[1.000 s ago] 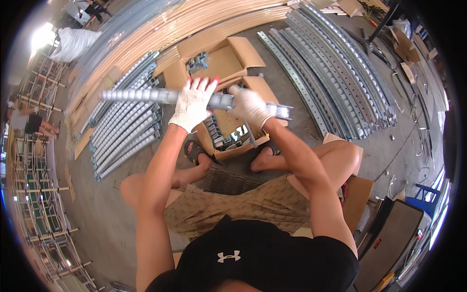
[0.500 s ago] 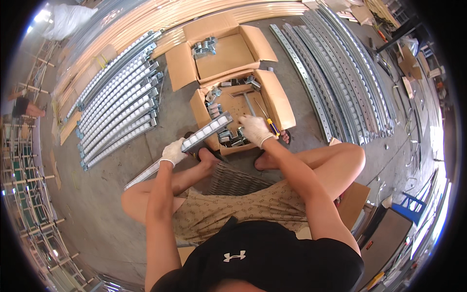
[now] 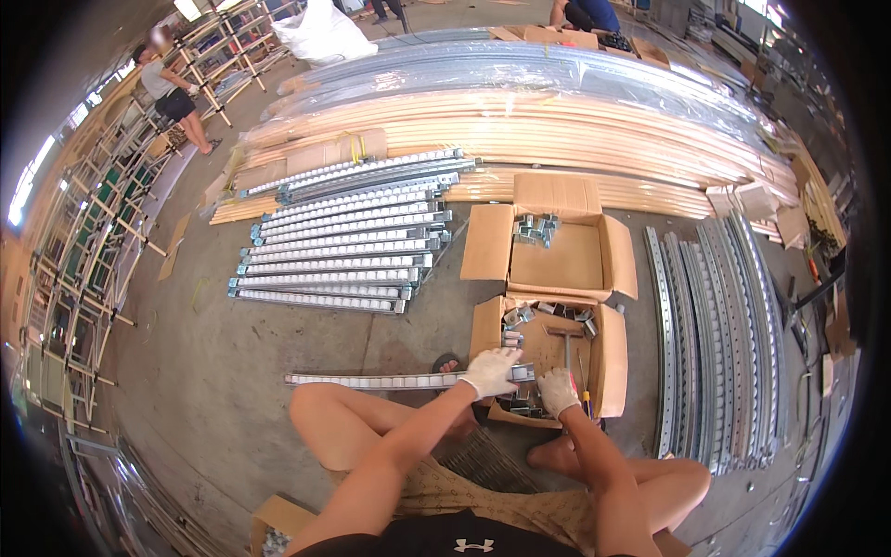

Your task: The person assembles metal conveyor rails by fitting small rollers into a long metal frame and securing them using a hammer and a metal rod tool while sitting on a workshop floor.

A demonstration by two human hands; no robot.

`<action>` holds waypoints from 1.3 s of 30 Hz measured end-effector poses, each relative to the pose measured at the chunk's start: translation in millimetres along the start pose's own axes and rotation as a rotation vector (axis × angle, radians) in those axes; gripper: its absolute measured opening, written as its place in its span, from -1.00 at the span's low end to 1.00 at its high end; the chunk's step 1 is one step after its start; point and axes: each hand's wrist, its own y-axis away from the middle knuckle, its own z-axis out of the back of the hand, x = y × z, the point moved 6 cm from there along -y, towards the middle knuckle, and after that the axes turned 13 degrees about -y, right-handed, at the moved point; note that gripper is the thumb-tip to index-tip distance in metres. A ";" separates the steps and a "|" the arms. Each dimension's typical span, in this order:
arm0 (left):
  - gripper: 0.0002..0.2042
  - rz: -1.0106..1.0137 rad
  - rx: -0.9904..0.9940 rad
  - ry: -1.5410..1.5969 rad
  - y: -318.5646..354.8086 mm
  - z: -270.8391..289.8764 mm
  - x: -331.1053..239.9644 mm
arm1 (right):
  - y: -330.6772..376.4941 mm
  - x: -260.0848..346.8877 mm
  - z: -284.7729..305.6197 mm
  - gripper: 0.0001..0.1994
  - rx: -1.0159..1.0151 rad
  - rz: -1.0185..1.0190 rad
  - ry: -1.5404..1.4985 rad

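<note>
A roller track (image 3: 399, 381), a long grey metal channel with white rollers, lies nearly level in front of my knees, its right end over the near cardboard box (image 3: 610, 362). My left hand (image 3: 490, 373), in a pale work glove, lies across the track near that end with its fingers stretched out. My gloved right hand (image 3: 559, 392) is at the box's near side, just right of the track's end, fingers curled together; what they hold is hidden. Metal brackets (image 3: 522, 403) lie between the hands. A hammer (image 3: 567, 342) and a yellow-handled screwdriver (image 3: 587, 401) are in the box.
Several finished-looking roller tracks (image 3: 339, 262) lie in a row at left. Another open box (image 3: 557, 271) with brackets stands behind. Metal rails (image 3: 715, 348) lie at right, wrapped pipes (image 3: 520, 121) at the back. A person (image 3: 172, 93) stands by racks at far left.
The view has tipped up. The track has gone from slanted to nearly level. My left hand has shifted along it to its right end; my right hand has drawn back toward that end.
</note>
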 end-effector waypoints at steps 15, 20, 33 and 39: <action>-0.43 0.078 -0.102 0.110 -12.5 66.9 5.1 | 73.2 -46.4 97.1 -0.58 -0.554 -0.197 -1.832; -0.34 0.122 -0.219 0.151 11.2 101.8 6.1 | 74.7 11.1 154.1 -0.47 -0.611 -0.175 -1.982; -0.33 0.051 -0.133 0.268 34.9 115.4 -0.6 | 59.7 52.8 193.5 -0.43 -0.663 -0.012 -1.489; -0.32 0.038 -0.134 0.265 38.9 121.8 -5.7 | 58.3 63.3 193.0 -0.41 -0.704 -0.013 -1.430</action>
